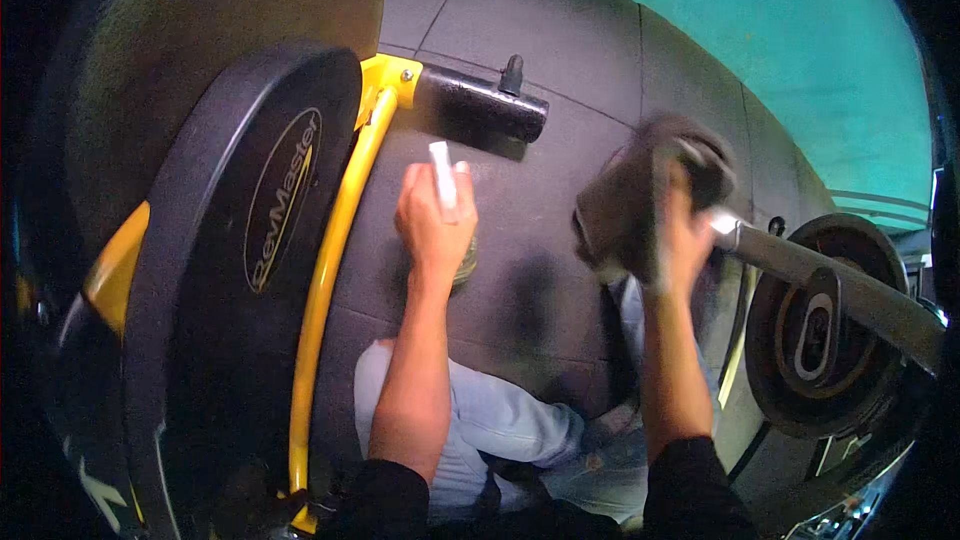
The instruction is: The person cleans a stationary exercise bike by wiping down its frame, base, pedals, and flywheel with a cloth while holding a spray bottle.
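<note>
My left hand [435,214] is closed around a small white stick-like item [444,174] that points up and away from me. Just below that hand, a small round greenish-yellow thing [466,262] is partly hidden by my wrist. My right hand [682,236] has hold of a dark brown object [626,210], blurred by motion, so I cannot tell exactly what it is. Its upper part looks rounded and darker, and my fingers lie along its right side. My thumb is near the bright end of a thick grey bar [825,270].
On the left stands a RevMaster indoor cycle with a black guard [217,292] and a yellow frame tube [330,270]. Its black cylindrical foot [480,105] lies across the dark tiled floor [555,30]. A round dark wheel [825,326] stands on the right. Crossed legs in pale jeans [502,405] are below.
</note>
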`<state>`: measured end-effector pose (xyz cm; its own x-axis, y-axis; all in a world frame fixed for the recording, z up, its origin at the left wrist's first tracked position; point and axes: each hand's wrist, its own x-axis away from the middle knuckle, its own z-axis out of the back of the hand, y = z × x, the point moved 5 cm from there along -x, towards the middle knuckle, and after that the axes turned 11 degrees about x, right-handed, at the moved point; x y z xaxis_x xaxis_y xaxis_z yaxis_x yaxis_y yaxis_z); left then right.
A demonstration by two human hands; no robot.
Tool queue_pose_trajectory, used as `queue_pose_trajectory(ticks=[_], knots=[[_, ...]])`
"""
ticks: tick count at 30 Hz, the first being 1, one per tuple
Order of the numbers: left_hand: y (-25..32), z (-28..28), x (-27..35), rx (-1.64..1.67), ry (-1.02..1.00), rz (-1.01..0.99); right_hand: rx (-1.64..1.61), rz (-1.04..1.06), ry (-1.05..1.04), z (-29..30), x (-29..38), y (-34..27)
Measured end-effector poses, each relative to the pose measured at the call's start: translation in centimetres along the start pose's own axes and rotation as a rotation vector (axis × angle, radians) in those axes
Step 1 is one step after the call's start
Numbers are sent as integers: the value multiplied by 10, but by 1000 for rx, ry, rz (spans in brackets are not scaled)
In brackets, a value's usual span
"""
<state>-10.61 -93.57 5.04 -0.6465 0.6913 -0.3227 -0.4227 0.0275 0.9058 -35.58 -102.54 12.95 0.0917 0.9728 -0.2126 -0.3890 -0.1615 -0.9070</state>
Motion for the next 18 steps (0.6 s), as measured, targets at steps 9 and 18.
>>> queue_pose_trajectory(ticks=[9, 18], knots=[[-13, 17, -18, 15, 281, -22, 670, 1037, -202, -334, -38, 12], [-11, 20, -9, 98, 223, 85, 1009, 1188, -198, -304, -42, 42]])
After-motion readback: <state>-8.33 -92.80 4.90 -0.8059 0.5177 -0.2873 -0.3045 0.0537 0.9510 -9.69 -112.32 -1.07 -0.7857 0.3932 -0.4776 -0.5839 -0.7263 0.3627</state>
